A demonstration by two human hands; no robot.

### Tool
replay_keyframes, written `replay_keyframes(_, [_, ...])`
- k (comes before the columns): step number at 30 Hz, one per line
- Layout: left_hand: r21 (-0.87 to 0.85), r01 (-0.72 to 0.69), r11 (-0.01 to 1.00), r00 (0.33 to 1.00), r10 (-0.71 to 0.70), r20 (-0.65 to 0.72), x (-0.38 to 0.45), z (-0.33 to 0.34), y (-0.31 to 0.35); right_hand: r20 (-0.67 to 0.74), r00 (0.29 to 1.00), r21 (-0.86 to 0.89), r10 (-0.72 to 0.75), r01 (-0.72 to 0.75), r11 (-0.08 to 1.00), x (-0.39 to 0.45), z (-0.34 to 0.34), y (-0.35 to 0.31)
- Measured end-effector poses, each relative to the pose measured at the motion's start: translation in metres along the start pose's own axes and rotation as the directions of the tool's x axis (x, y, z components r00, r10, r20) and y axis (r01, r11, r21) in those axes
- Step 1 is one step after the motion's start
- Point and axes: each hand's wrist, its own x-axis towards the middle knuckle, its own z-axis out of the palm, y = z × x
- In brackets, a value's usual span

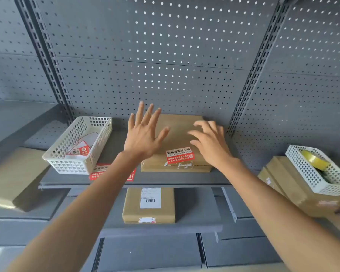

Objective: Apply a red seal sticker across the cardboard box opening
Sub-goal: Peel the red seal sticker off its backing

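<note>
A flat cardboard box (177, 132) lies on the grey shelf (165, 178). A red and white seal sticker (180, 155) is stuck on its top near the front edge. My left hand (143, 134) hovers over the box's left side with fingers spread, holding nothing. My right hand (210, 143) is over the box's right side, fingers apart and slightly curled, also holding nothing. More red stickers (100, 171) lie on the shelf left of the box, partly hidden by my left forearm.
A white basket (77, 146) with sticker sheets stands left of the box. On the right, another white basket (318, 169) with a tape roll (314, 160) rests on stacked boxes (294, 191). A labelled box (148, 205) lies on the lower shelf. Pegboard wall behind.
</note>
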Motion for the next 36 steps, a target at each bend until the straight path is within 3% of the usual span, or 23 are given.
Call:
replay_keyframes(8, [-0.015,-0.098,0.995,0.989,0.096,-0.109,-0.034,0.038,0.017,-0.071,0.997,0.153,0.01,0.001,0.988,-0.011,0.015,-0.001])
replay_keyframes(17, [-0.062,-0.31,0.949,0.936,0.293,-0.193,-0.048,0.063,0.037,-0.014,0.999,0.296,0.048,-0.042,0.954,-0.012,0.015,-0.001])
replay_keyframes(29, [0.042,-0.294,0.955,0.932,0.296,-0.211,-0.055,0.072,0.043,0.07,0.982,0.404,0.176,-0.189,0.895,-0.01,0.018,-0.002])
replay_keyframes(36, [0.043,-0.276,0.96,0.934,0.279,-0.225,-0.055,0.072,0.045,0.208,0.96,0.444,0.187,-0.262,0.857,0.001,0.008,-0.001])
